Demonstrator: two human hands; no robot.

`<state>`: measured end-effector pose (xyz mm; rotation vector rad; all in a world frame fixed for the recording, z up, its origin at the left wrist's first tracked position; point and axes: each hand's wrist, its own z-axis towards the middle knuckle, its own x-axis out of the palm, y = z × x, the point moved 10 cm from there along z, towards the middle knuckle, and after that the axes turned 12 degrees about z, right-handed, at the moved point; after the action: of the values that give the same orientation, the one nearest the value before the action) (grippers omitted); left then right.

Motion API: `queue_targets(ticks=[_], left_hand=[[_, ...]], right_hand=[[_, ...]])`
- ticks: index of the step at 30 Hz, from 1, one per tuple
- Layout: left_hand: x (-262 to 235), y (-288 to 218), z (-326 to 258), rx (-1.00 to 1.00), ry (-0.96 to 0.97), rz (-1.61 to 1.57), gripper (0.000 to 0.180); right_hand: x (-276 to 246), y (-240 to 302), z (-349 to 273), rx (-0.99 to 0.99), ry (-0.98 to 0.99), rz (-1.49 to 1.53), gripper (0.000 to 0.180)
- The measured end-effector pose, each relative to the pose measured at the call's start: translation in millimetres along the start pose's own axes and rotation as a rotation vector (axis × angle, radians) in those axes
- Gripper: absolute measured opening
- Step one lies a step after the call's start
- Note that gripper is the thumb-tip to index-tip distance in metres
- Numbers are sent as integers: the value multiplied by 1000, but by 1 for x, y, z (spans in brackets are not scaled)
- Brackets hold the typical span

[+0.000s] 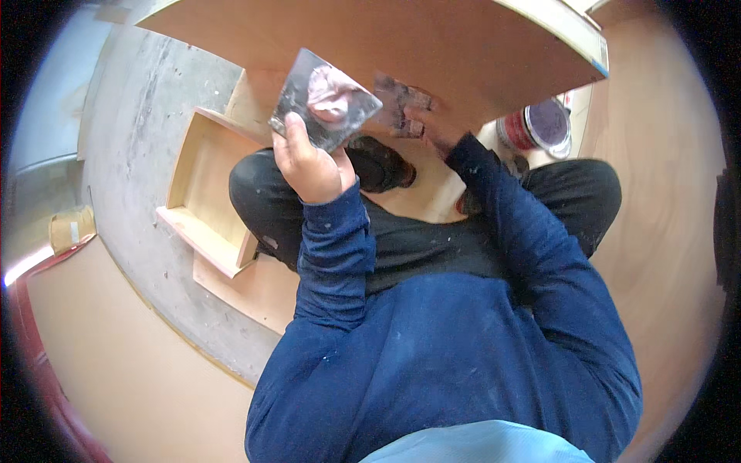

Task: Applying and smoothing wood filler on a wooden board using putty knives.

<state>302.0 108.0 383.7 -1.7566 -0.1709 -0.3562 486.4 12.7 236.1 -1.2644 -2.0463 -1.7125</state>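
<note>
Here, left fingers [295, 133] hold a squarish plate [296, 92] bearing pinkish paste [332, 94]

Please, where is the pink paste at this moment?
In the head view, the pink paste is upper left of centre, on the square plate held by the left hand.

A scuffed grey floor [139, 170] lies left of a shallow wooden box [207, 241], tan boarding [671, 255] at right.
</note>
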Motion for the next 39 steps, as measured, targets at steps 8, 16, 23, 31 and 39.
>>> queue_targets(ticks=[8, 16, 23, 31, 39], left_hand=[[15, -11, -22, 7, -4, 25, 27], [16, 2, -21, -81, 49, 4, 24], [18, -26, -33, 375, -114, 465, 26], [29, -27, -34, 408, 62, 467, 24], [40, -1, -30, -24, 294, -136, 25]], right_hand=[[119, 129, -77, -507, 190, -235, 58], [114, 135, -106, -767, 137, -1222, 57], [173, 160, -151, -1130, 181, -1594, 45], [187, 168, -144, -979, 241, -1632, 43], [160, 142, -136, -959, 233, -1217, 58]])
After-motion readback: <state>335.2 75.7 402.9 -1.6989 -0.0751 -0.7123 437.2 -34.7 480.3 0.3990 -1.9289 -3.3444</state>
